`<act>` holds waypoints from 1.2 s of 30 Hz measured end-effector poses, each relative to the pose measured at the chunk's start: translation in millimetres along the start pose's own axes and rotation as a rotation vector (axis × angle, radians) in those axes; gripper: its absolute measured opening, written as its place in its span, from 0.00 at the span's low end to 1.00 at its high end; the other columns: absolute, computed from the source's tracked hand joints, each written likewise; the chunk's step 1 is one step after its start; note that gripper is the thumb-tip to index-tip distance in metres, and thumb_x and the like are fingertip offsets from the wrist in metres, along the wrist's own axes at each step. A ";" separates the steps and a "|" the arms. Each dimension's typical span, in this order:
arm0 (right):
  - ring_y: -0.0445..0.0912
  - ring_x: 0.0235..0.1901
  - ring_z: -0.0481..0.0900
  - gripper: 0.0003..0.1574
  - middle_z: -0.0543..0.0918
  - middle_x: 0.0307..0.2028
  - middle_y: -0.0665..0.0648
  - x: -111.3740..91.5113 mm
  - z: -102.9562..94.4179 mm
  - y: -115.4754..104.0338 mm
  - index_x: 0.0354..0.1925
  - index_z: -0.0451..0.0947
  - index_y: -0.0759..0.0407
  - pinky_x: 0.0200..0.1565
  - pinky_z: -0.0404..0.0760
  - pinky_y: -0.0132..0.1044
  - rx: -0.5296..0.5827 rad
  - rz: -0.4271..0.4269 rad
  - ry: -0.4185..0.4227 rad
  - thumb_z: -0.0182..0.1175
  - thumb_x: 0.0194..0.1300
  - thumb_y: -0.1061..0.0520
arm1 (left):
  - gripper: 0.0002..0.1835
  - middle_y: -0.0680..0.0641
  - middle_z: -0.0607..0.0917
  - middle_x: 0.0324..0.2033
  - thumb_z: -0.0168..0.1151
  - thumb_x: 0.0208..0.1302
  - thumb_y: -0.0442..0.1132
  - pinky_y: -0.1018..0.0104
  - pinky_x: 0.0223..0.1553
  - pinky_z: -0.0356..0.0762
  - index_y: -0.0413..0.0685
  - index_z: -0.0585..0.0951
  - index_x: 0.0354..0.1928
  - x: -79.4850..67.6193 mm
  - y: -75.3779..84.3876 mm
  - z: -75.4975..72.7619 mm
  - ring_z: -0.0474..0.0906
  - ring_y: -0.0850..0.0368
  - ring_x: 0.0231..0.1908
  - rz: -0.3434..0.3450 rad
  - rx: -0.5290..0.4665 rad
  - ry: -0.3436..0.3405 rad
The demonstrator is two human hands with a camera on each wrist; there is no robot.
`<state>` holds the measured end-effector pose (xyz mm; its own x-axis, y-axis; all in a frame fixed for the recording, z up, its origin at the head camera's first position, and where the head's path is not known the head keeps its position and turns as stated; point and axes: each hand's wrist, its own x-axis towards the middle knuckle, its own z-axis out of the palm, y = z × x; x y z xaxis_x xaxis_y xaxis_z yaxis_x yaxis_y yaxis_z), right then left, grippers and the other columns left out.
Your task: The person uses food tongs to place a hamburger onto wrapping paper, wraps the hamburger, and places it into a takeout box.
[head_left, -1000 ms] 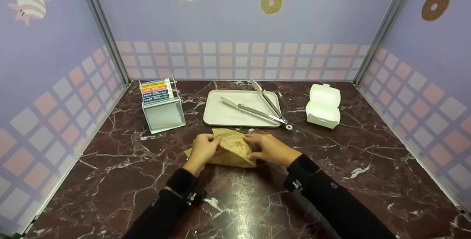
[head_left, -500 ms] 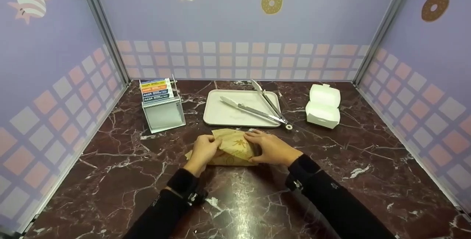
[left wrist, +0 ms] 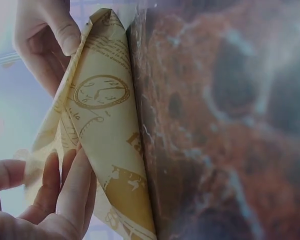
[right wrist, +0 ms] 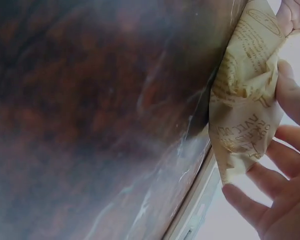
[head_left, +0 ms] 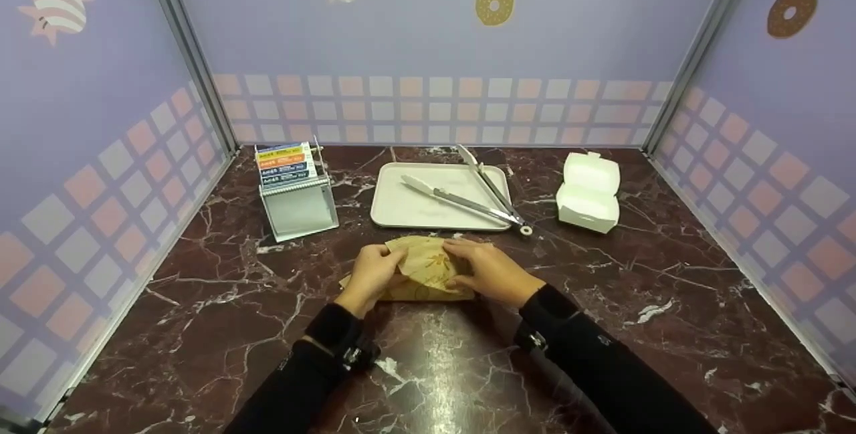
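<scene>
A yellowish wrapping paper [head_left: 426, 260] with brown print lies folded into a packet on the dark marbled table, between both hands. My left hand [head_left: 372, 272] pinches its raised flap on the left side; the left wrist view shows thumb and fingers on either face of the paper [left wrist: 107, 120]. On the other side, my right hand [head_left: 493, 272] holds the packet's right end. Its thumb presses the crumpled fold of the paper [right wrist: 240, 112] and its fingers spread along the edge in the right wrist view. Whatever the packet may contain is hidden.
Behind the packet sits a white tray [head_left: 393, 212] with metal tongs [head_left: 461, 201] lying across it, handle end over the tray's right edge. A rack [head_left: 301, 212] with coloured labelled strips stands back left. An opened white clamshell box [head_left: 587, 210] is back right. Patterned walls enclose three sides.
The right part of the paper flap has been folded down, and the top now bulges more rounded. The right thumb has shifted slightly on it; the left hand stays nearly in place.
</scene>
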<state>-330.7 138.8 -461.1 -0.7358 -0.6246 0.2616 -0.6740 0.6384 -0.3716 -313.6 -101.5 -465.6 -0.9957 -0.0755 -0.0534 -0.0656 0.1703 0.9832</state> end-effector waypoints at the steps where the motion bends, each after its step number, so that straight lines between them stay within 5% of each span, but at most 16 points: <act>1: 0.63 0.71 0.74 0.48 0.77 0.70 0.68 -0.1 -0.1 -0.1 0.73 0.72 0.69 0.74 0.69 0.58 0.004 -0.005 0.004 0.77 0.63 0.50 | 0.22 0.52 0.71 0.25 0.59 0.73 0.32 0.75 0.27 0.73 0.49 0.69 0.18 0.6 -0.5 0.3 0.71 0.60 0.27 0.003 -0.005 -0.003; 10: 0.64 0.70 0.74 0.47 0.72 0.75 0.65 0.5 -4.4 -5.8 0.76 0.73 0.54 0.72 0.72 0.59 -0.052 -0.031 -0.061 0.77 0.62 0.49 | 0.10 0.47 0.76 0.34 0.55 0.74 0.26 0.66 0.37 0.89 0.39 0.77 0.31 5.2 -5.3 -2.7 0.82 0.57 0.32 -0.149 -0.133 -0.088; 18: 0.63 0.69 0.76 0.45 0.73 0.74 0.65 2.6 -2.0 -3.4 0.75 0.74 0.54 0.70 0.74 0.57 -0.070 -0.049 -0.086 0.77 0.62 0.51 | 0.15 0.50 0.75 0.29 0.59 0.63 0.26 0.76 0.30 0.75 0.47 0.74 0.19 7.5 -6.1 -5.1 0.75 0.59 0.30 -0.067 0.154 -0.033; 23: 0.63 0.69 0.77 0.44 0.73 0.74 0.65 4.9 -3.4 -4.7 0.74 0.75 0.54 0.70 0.74 0.57 -0.077 -0.044 -0.105 0.77 0.62 0.51 | 0.19 0.52 0.74 0.23 0.64 0.59 0.29 0.70 0.31 0.69 0.51 0.71 0.13 9.9 -3.2 -7.8 0.72 0.54 0.30 -0.007 0.357 -0.024; 25: 0.63 0.68 0.77 0.44 0.73 0.74 0.64 5.3 -3.9 -5.5 0.74 0.76 0.53 0.70 0.74 0.57 -0.076 -0.038 -0.110 0.77 0.62 0.51 | 0.16 0.51 0.78 0.23 0.67 0.58 0.33 0.66 0.34 0.74 0.50 0.76 0.15 20.8 -13.1 -9.3 0.76 0.52 0.31 0.063 0.438 -0.026; 28: 0.63 0.67 0.78 0.43 0.74 0.73 0.64 5.1 -3.8 -6.3 0.73 0.76 0.54 0.69 0.75 0.57 -0.082 -0.039 -0.108 0.77 0.62 0.52 | 0.05 0.46 0.81 0.34 0.69 0.57 0.36 0.56 0.48 0.80 0.46 0.81 0.29 20.7 -7.8 -6.1 0.80 0.45 0.42 0.156 0.579 0.027; 31: 0.64 0.65 0.80 0.43 0.75 0.72 0.66 4.3 -3.7 -6.5 0.72 0.77 0.55 0.68 0.77 0.57 -0.087 -0.056 -0.101 0.78 0.62 0.54 | 0.14 0.41 0.82 0.47 0.71 0.58 0.37 0.45 0.63 0.75 0.42 0.84 0.46 20.1 -2.3 0.3 0.78 0.40 0.55 0.353 0.672 0.055; 32: 0.64 0.64 0.80 0.42 0.75 0.72 0.67 4.0 -3.6 -6.2 0.72 0.77 0.56 0.68 0.77 0.58 -0.092 -0.065 -0.095 0.78 0.62 0.54 | 0.15 0.39 0.81 0.50 0.71 0.61 0.36 0.41 0.65 0.73 0.40 0.84 0.49 8.7 12.3 4.5 0.76 0.38 0.57 0.395 0.706 0.038; 36: 0.64 0.65 0.80 0.43 0.77 0.71 0.67 2.8 -3.8 -3.5 0.72 0.76 0.59 0.68 0.77 0.59 -0.076 -0.071 -0.075 0.78 0.62 0.54 | 0.24 0.38 0.85 0.59 0.75 0.66 0.44 0.39 0.70 0.70 0.39 0.85 0.59 6.1 14.0 12.0 0.77 0.38 0.64 0.617 0.828 -0.169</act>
<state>-330.7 136.6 -455.7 -0.6808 -0.6997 0.2167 -0.7296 0.6215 -0.2853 -321.3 -87.8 -454.2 -0.8633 0.3812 0.3307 0.4969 0.7568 0.4247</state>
